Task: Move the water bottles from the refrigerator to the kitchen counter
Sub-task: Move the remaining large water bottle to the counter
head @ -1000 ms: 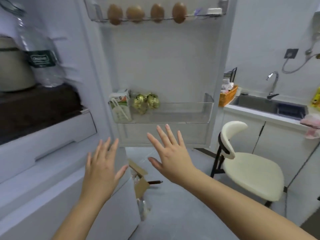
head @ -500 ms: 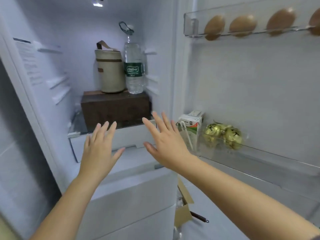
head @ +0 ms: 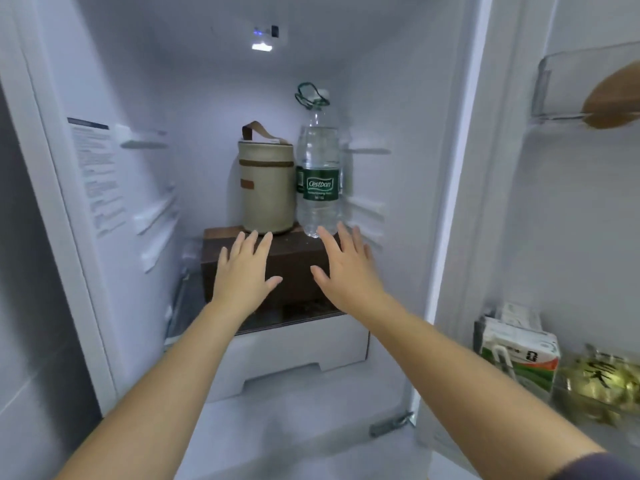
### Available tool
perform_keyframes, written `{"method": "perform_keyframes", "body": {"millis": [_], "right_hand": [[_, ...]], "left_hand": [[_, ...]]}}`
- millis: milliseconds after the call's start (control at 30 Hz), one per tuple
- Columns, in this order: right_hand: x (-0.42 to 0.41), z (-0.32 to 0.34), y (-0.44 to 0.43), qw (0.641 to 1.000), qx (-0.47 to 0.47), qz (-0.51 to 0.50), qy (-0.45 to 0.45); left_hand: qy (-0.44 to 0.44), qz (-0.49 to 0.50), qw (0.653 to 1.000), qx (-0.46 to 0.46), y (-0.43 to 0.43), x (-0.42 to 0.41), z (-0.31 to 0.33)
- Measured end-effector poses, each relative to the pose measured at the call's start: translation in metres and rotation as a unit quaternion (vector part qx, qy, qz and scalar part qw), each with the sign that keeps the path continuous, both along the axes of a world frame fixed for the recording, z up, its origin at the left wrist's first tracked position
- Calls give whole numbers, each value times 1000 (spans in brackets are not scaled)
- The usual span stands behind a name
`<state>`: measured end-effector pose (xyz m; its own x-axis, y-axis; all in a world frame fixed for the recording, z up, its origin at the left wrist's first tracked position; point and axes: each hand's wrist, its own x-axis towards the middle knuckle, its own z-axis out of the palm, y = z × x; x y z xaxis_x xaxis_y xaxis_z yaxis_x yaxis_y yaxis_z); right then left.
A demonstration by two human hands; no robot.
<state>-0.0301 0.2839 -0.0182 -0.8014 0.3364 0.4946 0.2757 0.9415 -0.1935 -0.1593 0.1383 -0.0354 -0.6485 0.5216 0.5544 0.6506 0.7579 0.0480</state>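
Bottle (head: 318, 174) stands upright just above and beyond our right grip (head: 348, 271), nearer it than our left grip (head: 244, 271); both spread wide, holding nothing.

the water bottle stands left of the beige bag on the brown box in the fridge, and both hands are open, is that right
Not quite. The head view shows the water bottle standing to the right of the beige bag, not the left. The rest holds: both stand on the brown box in the fridge, and the left hand and right hand are open.
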Motion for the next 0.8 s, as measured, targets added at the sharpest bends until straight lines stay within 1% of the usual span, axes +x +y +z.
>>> {"method": "perform_keyframes", "body": {"millis": [200,400,467,633,800], "right_hand": [[-63,24,33,997,9,-71,-40],[-104,42,54,996,36,-81,-25],[-116,55,60,996,30,-79,-3],[-147,95,72,993,-16,-81,88],[-173,134,75,977,-97,-93,169]], "left_hand": [[-10,-34,999,-21,37,-61,17],[-45,-19,998,-30,48,-97,15],[-54,-21,997,-41,48,-100,13],[-65,-25,996,-60,50,-99,11],[-77,-26,994,-72,52,-101,11]]}}
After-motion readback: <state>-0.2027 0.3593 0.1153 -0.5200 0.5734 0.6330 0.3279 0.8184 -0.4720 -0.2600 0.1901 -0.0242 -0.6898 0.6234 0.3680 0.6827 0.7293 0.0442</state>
